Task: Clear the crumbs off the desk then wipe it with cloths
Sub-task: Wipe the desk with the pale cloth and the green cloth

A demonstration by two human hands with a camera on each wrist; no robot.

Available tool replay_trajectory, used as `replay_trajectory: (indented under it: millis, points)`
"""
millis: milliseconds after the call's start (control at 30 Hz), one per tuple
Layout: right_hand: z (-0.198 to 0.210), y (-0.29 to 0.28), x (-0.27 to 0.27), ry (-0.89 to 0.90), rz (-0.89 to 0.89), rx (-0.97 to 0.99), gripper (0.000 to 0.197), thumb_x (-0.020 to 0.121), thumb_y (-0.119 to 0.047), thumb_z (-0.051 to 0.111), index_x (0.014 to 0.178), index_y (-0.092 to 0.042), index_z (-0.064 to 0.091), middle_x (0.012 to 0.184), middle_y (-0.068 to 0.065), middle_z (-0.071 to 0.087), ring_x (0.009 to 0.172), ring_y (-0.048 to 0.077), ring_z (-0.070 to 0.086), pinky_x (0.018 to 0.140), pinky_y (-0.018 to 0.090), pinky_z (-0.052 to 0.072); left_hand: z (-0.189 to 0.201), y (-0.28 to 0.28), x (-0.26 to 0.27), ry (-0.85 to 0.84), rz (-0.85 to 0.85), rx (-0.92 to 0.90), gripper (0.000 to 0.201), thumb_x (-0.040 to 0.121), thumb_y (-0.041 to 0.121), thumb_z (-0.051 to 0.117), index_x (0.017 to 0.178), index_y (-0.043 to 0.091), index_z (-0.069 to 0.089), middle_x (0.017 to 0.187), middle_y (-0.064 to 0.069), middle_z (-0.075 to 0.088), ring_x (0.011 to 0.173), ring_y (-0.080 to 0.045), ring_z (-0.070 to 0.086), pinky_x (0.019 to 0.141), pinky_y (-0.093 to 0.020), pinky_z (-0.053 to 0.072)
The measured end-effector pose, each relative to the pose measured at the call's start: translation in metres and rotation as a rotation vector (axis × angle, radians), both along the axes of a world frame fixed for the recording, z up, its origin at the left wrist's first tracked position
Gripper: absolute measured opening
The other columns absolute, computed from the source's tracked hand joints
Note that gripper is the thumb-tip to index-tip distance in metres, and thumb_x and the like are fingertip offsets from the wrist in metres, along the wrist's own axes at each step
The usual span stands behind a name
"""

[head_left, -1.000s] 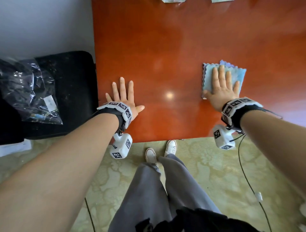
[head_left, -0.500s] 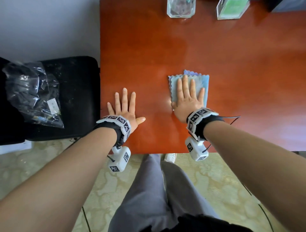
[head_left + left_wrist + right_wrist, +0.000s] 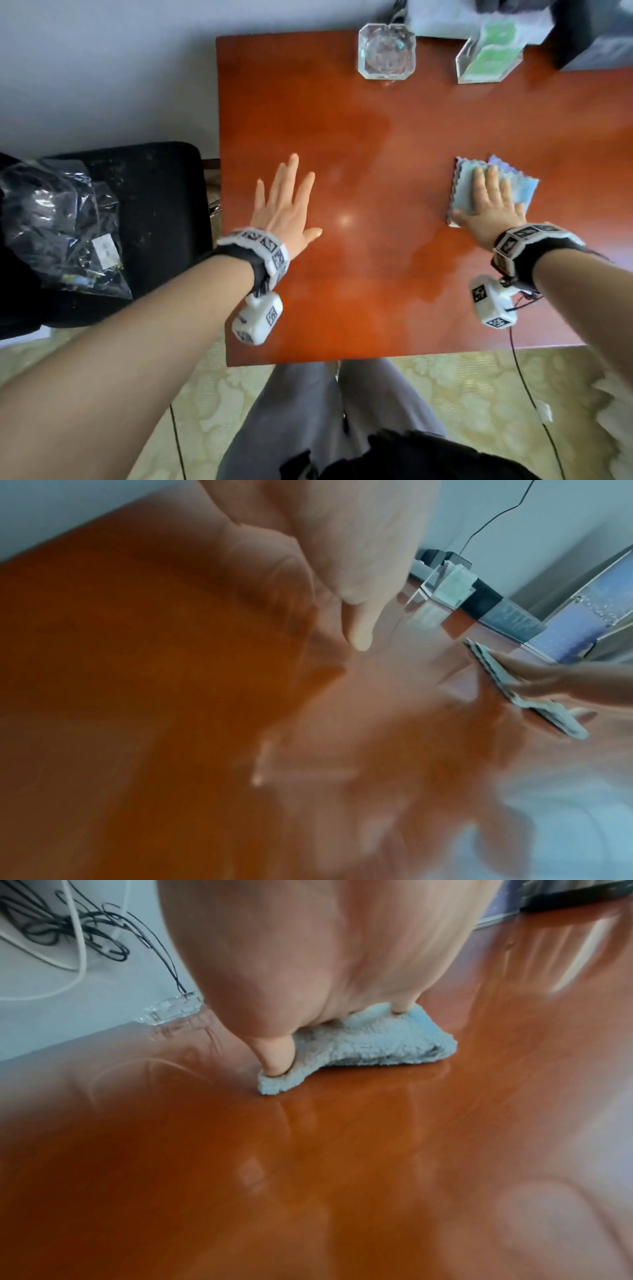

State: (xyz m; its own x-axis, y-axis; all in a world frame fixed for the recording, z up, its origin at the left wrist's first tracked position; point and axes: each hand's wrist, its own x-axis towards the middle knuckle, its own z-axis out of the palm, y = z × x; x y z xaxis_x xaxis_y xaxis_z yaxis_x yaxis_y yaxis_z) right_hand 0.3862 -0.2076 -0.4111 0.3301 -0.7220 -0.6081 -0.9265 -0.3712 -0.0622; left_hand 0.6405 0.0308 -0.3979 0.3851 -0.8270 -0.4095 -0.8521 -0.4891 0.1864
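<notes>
A folded light-blue cloth (image 3: 520, 190) (image 3: 373, 1042) (image 3: 493, 674) lies on the glossy red-brown desk (image 3: 376, 154) at the right. My right hand (image 3: 489, 202) (image 3: 325, 961) presses flat on it, fingers straight, thumb on the cloth's near left corner. My left hand (image 3: 284, 205) (image 3: 342, 561) rests flat on the desk near its left edge, fingers spread and holding nothing. No crumbs show on the desk.
A clear glass ashtray (image 3: 386, 51) and a clear holder with green cards (image 3: 489, 56) stand at the desk's far edge, a dark box (image 3: 596, 37) at the far right. A black chair (image 3: 161, 212) with a plastic bag (image 3: 58, 226) stands left of the desk.
My right hand slid the cloth leftward across the desk, then back to the right. The left hand moved forward on the desk. The head view tipped up, showing the desk's far edge.
</notes>
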Motion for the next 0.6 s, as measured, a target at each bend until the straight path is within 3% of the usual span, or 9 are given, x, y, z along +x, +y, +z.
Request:
replay_trajectory:
  millis: [133,233,333,600]
  points:
    - [0.000,0.019,0.021,-0.003,-0.138,-0.009,0.089,0.096,-0.049,0.048,0.155,-0.026,-0.015,0.162,-0.004,-0.022,0.150,0.026,-0.013,0.117,0.061,0.002,-0.007,-0.044,0.044,0.014,-0.023,0.212,0.128,0.075,0.070,0.067,0.155,0.018,-0.019,0.156,-0.010,-0.037,0.148,-0.031,-0.023,0.118,-0.063,-0.001]
    - [0.002,0.032,0.043,-0.008,-0.143,-0.003,0.093,0.093,-0.048,0.050,0.155,-0.024,-0.016,0.162,-0.004,-0.023,0.150,0.027,-0.014,0.116,0.062,0.001,-0.012,-0.057,0.048,0.022,-0.032,0.312,0.140,0.069,0.069,0.073,0.152,0.017,-0.026,0.156,-0.011,-0.037,0.147,-0.034,-0.025,0.117,-0.065,0.001]
    - [0.002,0.050,0.071,-0.052,0.015,0.003,0.094,0.092,-0.047,0.050,0.155,-0.024,-0.016,0.162,-0.004,-0.023,0.150,0.028,-0.015,0.117,0.062,-0.001,-0.014,-0.057,0.048,0.040,-0.011,0.314,0.141,0.068,0.069,0.075,0.152,0.019,-0.027,0.156,-0.010,-0.037,0.147,-0.032,-0.027,0.118,-0.064,0.000]
    - [-0.004,0.085,0.170,-0.158,0.465,0.068,0.075,0.101,-0.042,0.031,0.154,-0.025,-0.018,0.161,-0.005,-0.025,0.149,0.027,-0.020,0.117,0.063,-0.004,-0.019,-0.060,0.045,-0.026,-0.011,0.330,0.144,0.064,0.075,0.072,0.152,0.018,-0.027,0.157,-0.012,-0.034,0.148,-0.033,-0.024,0.118,-0.064,0.006]
